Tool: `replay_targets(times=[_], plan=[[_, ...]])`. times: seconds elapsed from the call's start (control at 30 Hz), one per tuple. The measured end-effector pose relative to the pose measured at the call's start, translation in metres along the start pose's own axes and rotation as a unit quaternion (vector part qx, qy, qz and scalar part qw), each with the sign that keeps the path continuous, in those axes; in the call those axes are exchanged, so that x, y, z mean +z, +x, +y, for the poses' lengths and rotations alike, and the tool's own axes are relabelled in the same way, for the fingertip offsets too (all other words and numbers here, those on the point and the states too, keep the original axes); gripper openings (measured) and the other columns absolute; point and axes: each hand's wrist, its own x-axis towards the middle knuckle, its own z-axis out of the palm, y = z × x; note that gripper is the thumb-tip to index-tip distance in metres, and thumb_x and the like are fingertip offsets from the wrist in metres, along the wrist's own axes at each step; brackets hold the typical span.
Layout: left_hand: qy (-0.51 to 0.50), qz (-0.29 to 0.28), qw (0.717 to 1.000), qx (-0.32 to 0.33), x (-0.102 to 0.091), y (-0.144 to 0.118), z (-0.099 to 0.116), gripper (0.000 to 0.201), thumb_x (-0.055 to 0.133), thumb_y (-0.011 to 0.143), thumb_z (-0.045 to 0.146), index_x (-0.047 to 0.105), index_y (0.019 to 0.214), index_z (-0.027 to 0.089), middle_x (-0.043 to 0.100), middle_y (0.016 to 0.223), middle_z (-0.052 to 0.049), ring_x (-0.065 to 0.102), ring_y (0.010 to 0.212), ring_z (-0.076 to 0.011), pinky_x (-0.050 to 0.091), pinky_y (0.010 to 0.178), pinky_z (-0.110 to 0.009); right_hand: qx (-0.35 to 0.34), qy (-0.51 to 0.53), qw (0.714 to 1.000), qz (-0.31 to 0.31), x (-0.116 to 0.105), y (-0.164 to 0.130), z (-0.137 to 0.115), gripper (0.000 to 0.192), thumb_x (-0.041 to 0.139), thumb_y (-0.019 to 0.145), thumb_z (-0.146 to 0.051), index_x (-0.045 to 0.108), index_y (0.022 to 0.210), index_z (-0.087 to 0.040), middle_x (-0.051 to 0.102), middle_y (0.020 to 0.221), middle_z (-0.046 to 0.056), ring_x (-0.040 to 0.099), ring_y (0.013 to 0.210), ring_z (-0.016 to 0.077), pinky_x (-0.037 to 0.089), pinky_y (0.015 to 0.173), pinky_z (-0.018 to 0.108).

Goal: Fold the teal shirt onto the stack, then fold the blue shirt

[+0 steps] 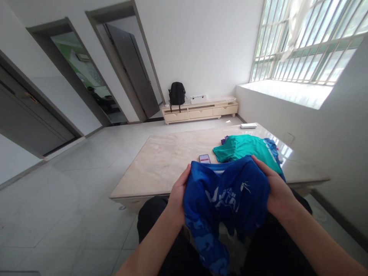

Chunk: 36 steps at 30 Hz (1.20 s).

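While the left hand [177, 195] and right hand [278, 191] grip its sides, a blue printed long-sleeved jersey [227, 178] hangs loose, unfolded, over the lap [151, 216]; on the counter [155, 165], a teal shirt [244, 149] already lies atop other garments [271, 145], whether folded I cannot tell.

Blue white-lettered shirt [224, 188], rumpled, held neck-up before pale table [155, 165]
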Motion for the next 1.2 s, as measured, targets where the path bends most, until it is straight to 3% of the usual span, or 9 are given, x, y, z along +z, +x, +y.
replay_targets(times=[0.13,0.23,0.3,0.37,0.43,0.7,0.87,1.07,1.2], plan=[[0.078,-0.027,0.994,0.074,-0.026,-0.021,0.010,0.027,0.077,0.084,0.040,0.073,0.079,0.014,0.072,0.065,-0.003,0.070,0.058,-0.0166,0.057,0.062,-0.024,-0.019,-0.055,0.998,0.036,-0.015,-0.022,-0.009,0.015,0.078,0.081,-0.034,0.074,0.085,-0.020,0.077,0.072,0.001,0.074,0.061,0.0190,0.063,0.061,0.025],[0.132,-0.066,0.980,0.133,-0.046,-0.024,0.017,0.030,0.091,0.064,0.032,0.067,0.065,0.015,0.064,0.052,0.002,0.060,0.044,-0.0131,0.049,0.046,-0.021,-0.059,-0.098,0.993,-0.016,-0.026,-0.031,-0.013,0.027,0.090,0.067,-0.034,0.072,0.081,-0.020,0.074,0.069,0.000,0.069,0.055,0.0167,0.057,0.052,0.023],[0.127,-0.025,0.983,0.131,-0.052,-0.011,0.018,0.025,0.086,0.070,0.032,0.067,0.066,0.015,0.065,0.052,0.002,0.061,0.045,-0.0146,0.053,0.051,-0.024,-0.004,-0.100,0.995,-0.014,-0.029,-0.022,-0.013,0.025,0.087,0.070,-0.035,0.070,0.077,-0.019,0.072,0.066,0.001,0.069,0.055,0.0172,0.058,0.055,0.025],[0.103,0.057,0.989,0.090,-0.053,0.009,0.017,0.017,0.073,0.084,0.028,0.069,0.073,0.014,0.069,0.058,0.000,0.067,0.053,-0.0179,0.059,0.065,-0.030,0.114,-0.071,0.991,0.026,-0.031,-0.005,-0.009,0.022,0.073,0.085,-0.039,0.071,0.081,-0.018,0.075,0.069,0.004,0.073,0.062,0.0201,0.062,0.068,0.031],[0.068,0.094,0.992,0.054,-0.053,0.024,0.012,0.018,0.065,0.091,0.027,0.072,0.081,0.013,0.073,0.065,-0.003,0.072,0.065,-0.0217,0.061,0.078,-0.034,0.161,-0.017,0.986,0.034,-0.035,0.010,-0.004,0.027,0.061,0.094,-0.041,0.072,0.085,-0.018,0.077,0.074,0.003,0.075,0.069,0.0193,0.063,0.077,0.033],[-0.042,-0.004,0.999,0.012,-0.040,0.019,-0.017,0.041,0.052,0.098,0.043,0.075,0.101,0.010,0.079,0.083,-0.010,0.075,0.097,-0.0300,0.052,0.104,-0.045,0.130,0.098,0.987,-0.007,-0.043,0.012,0.014,0.034,0.048,0.099,-0.044,0.073,0.088,-0.024,0.079,0.082,0.002,0.076,0.082,0.0189,0.062,0.089,0.033],[-0.045,-0.025,0.999,0.009,-0.029,0.023,-0.036,0.055,0.047,0.100,0.052,0.070,0.123,0.009,0.079,0.097,-0.014,0.074,0.103,-0.0324,0.052,0.103,-0.047,0.097,0.067,0.992,-0.047,-0.035,0.008,0.025,0.025,0.060,0.092,-0.043,0.075,0.095,-0.024,0.080,0.092,0.006,0.076,0.095,0.0243,0.063,0.089,0.037],[-0.034,-0.006,0.999,0.012,-0.034,0.019,-0.037,0.056,0.055,0.097,0.053,0.067,0.129,0.008,0.079,0.098,-0.015,0.076,0.096,-0.0325,0.056,0.098,-0.046,0.090,0.072,0.991,0.067,-0.034,-0.002,0.020,0.032,0.060,0.094,-0.042,0.073,0.076,-0.019,0.077,0.071,0.005,0.078,0.081,0.0260,0.063,0.086,0.039],[-0.021,0.000,0.997,0.070,-0.034,0.010,-0.031,0.048,0.059,0.094,0.050,0.071,0.119,0.010,0.079,0.095,-0.013,0.075,0.098,-0.0314,0.056,0.097,-0.042,0.024,0.051,0.997,0.055,-0.035,-0.008,0.013,0.024,0.063,0.090,-0.042,0.075,0.099,-0.023,0.080,0.090,0.004,0.077,0.089,0.0254,0.062,0.087,0.038]])
